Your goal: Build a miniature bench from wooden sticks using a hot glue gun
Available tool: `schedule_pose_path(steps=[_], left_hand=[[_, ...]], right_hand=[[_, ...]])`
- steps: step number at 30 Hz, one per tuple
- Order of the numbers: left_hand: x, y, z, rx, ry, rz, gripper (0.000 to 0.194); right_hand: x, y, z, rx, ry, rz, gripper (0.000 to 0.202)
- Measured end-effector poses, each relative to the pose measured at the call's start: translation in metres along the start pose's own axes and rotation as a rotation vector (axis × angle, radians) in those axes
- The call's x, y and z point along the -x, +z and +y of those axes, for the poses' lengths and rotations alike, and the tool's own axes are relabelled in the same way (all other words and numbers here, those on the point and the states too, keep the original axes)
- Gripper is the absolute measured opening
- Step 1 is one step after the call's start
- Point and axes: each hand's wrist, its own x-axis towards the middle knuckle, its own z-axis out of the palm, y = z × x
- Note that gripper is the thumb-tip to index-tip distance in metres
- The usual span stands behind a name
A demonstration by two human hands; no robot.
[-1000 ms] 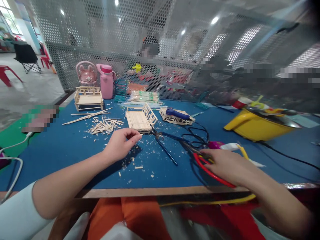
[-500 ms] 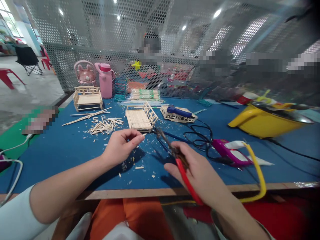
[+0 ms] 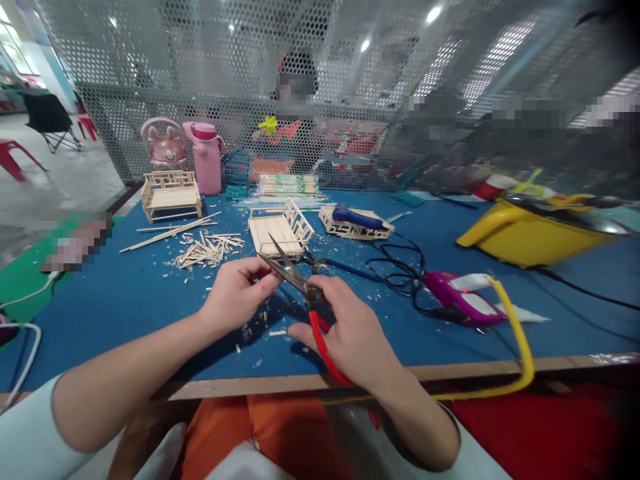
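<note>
My right hand (image 3: 350, 327) grips red-handled scissors (image 3: 287, 272) around the handles, with the blades spread apart and pointing up and left. The blades reach my left hand (image 3: 240, 290), whose thumb and fingers pinch a small wooden stick, mostly hidden by the fingers and blades. Just beyond the hands stands a small bed-like frame (image 3: 275, 237) made of wooden sticks. To its left lies a heap of short cut sticks (image 3: 210, 252), with longer sticks (image 3: 173, 230) behind it. A few offcuts (image 3: 278, 333) lie near my hands.
A small stick bench (image 3: 173, 198) and pink bottle (image 3: 207, 160) stand back left. A blue tool (image 3: 357, 218) rests on another stick piece (image 3: 340, 228). Right are a purple tool (image 3: 460, 300), black cables (image 3: 395, 267) and a yellow pot (image 3: 530, 237). A perforated metal screen (image 3: 230, 67) closes the back.
My right hand has moved left with the scissors, bringing the blades, now visibly spread, to my left fingertips. My left hand keeps its pinch in nearly the same place.
</note>
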Motion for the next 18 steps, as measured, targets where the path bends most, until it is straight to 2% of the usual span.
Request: schedule_pose_path(steps=[5, 9, 13, 18], left_hand=[[0.0007, -0.0008, 0.0002, -0.028, 0.023, 0.003, 0.017], [0.0015, -0.0014, 0.0000, -0.091, 0.096, -0.013, 0.013], [0.0026, -0.0029, 0.0026, -0.242, 0.243, 0.034, 0.012], [0.0045, -0.0059, 0.0089, -0.476, 0.488, 0.077, 0.012]], right_hand=[[0.0003, 0.0010, 0.0001, -0.085, -0.015, 0.009, 0.052], [0.0002, 0.0009, -0.0005, -0.155, -0.031, -0.019, 0.053], [0.0000, 0.0036, -0.0017, -0.238, -0.049, -0.022, 0.055], [0.0022, 0.0098, -0.0026, -0.307, -0.094, 0.017, 0.059]])
